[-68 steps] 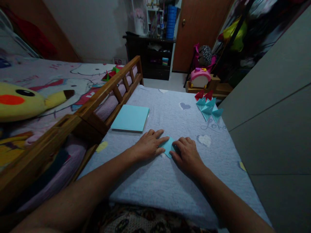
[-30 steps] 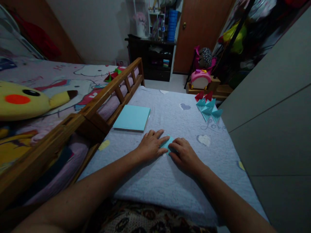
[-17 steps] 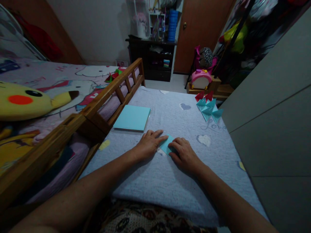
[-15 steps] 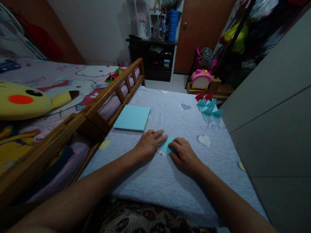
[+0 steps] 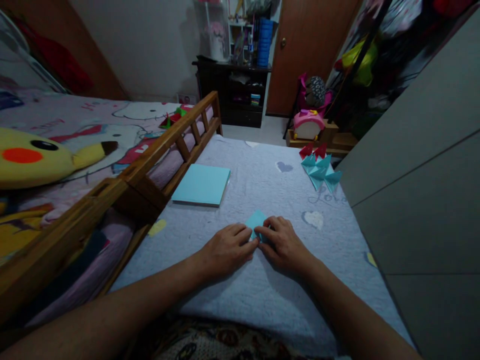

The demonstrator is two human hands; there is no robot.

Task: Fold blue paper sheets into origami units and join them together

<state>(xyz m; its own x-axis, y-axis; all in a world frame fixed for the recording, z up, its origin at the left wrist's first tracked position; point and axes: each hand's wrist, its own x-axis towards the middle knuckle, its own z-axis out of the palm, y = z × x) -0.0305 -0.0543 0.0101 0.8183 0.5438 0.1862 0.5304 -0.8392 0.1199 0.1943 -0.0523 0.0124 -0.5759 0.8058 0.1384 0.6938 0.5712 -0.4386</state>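
Note:
A small folded piece of turquoise origami paper (image 5: 256, 219) lies on the blue cloth in front of me, its lower part hidden by my fingers. My left hand (image 5: 229, 247) grips its lower left edge, thumb and fingers drawn together. From the right, my right hand (image 5: 283, 243) pinches the lower right side with bent fingers. Both thumbs come close together at the near corner. Farther left lies a stack of square turquoise paper (image 5: 202, 184). Several folded turquoise paper shapes (image 5: 320, 170) stand at the far right, with red folded shapes (image 5: 313, 151) behind them.
A wooden bed rail (image 5: 172, 137) runs along the left side, with a yellow plush toy (image 5: 33, 157) on the bed beyond. A pale cabinet (image 5: 420, 200) borders the right. Past the far edge stand a pink toy case (image 5: 308, 125) and a dark shelf unit (image 5: 232, 95).
My left hand has shifted from the paper's upper left side down to its near corner, its spread fingers drawing in. The right hand stays on the paper. The view has shifted slightly.

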